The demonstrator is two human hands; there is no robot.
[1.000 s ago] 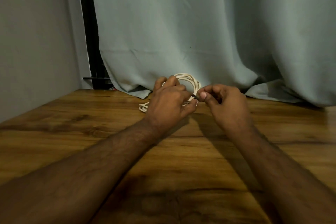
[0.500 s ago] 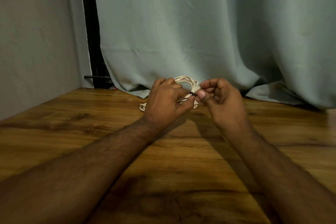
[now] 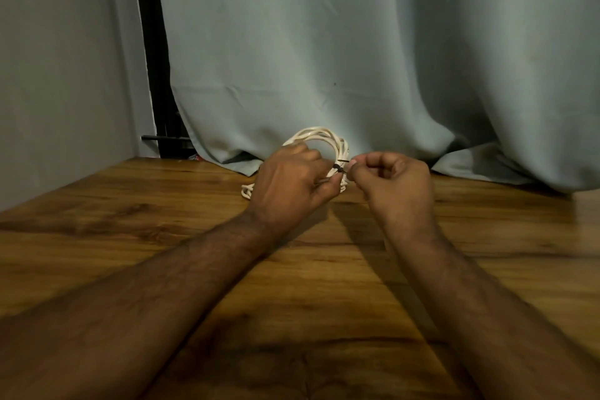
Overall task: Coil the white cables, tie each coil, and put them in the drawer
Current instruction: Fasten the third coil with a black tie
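Note:
A coil of white cable (image 3: pixel 328 138) stands tilted on the wooden table (image 3: pixel 130 221) near the far edge, in front of the curtain. My left hand (image 3: pixel 292 185) grips the coil at its right side, fingers curled round the bundled strands. A thin black tie (image 3: pixel 339 167) wraps the coil there. My right hand (image 3: pixel 393 182) pinches the free end of the black tie between thumb and forefinger, just right of the coil. The lower part of the coil is hidden behind my left hand. No drawer is in view.
A pale grey-green curtain (image 3: pixel 389 58) hangs behind the table and drapes onto its far edge. A grey wall (image 3: pixel 58 75) stands at the left, with a dark gap and a black bar (image 3: pixel 162 138) beside the curtain.
My right hand has drawn slightly to the right with the tie end, away from my left hand. The coil stays in my left hand.

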